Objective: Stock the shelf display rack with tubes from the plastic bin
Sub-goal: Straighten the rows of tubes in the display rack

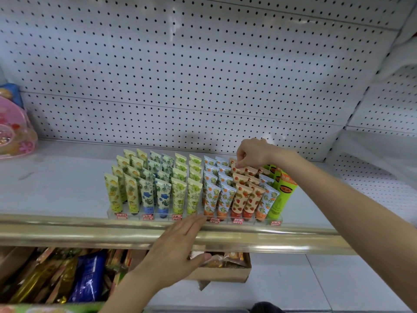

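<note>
A clear display rack [158,216] stands on the white shelf, filled with rows of upright patterned tubes [178,190] in yellow, blue, green, orange and strawberry prints. My right hand [252,153] reaches over the back right rows and pinches the top of a strawberry tube [237,169] there. With straight fingers, my left hand [178,245] lies flat against the gold shelf edge, fingertips touching the rack's front. The plastic bin is not in view.
Taller bright green tubes [282,193] stand at the rack's right end. A pink packaged toy [13,129] sits far left on the shelf. Perforated back panel [203,75] rises behind. Below the gold rail [67,233] lie snack packets [88,276] and a cardboard box [225,272].
</note>
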{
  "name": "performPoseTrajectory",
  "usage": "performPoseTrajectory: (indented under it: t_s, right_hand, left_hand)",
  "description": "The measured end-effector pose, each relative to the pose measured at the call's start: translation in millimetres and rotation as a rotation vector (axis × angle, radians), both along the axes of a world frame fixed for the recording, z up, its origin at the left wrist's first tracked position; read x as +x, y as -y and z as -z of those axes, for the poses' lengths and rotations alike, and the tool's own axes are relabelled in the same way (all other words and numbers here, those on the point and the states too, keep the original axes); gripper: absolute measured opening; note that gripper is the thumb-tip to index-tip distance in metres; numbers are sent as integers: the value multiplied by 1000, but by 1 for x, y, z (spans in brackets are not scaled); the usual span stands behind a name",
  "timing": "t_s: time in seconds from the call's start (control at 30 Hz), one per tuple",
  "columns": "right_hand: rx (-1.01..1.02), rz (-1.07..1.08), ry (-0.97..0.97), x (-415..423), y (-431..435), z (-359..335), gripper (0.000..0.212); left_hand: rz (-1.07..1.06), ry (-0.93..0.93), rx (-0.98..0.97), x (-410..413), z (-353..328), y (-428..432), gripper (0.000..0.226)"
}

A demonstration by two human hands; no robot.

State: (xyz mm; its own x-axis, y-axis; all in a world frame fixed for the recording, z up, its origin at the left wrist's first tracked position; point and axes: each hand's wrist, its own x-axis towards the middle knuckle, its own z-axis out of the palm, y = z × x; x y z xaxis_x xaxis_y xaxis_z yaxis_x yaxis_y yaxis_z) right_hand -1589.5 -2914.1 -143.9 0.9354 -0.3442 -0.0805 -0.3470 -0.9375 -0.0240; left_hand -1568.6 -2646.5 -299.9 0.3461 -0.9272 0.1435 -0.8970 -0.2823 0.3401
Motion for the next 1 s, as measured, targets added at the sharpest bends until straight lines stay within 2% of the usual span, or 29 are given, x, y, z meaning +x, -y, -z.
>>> performPoseTrajectory:
  t_s: [0.1,0.2,0.33,0.53,1.0]
  right_hand:
    - [12,3,-16,-1,1,-1,24]
    - [49,21,59,-4,9,-12,25]
    - [54,69,141,-9,33,-32,15]
    - [-68,80,7,-7,44,-26,14]
    - [-176,90,-143,0,43,-17,15]
  left_hand:
    - [1,-3,-14,1,2,0,78]
    - [3,6,-14,1,0,-1,80]
    - [2,-2,-14,0,-1,-1,78]
    - [4,-2,1,0,-1,0,82]
    - [11,-17,11,1,-4,1,86]
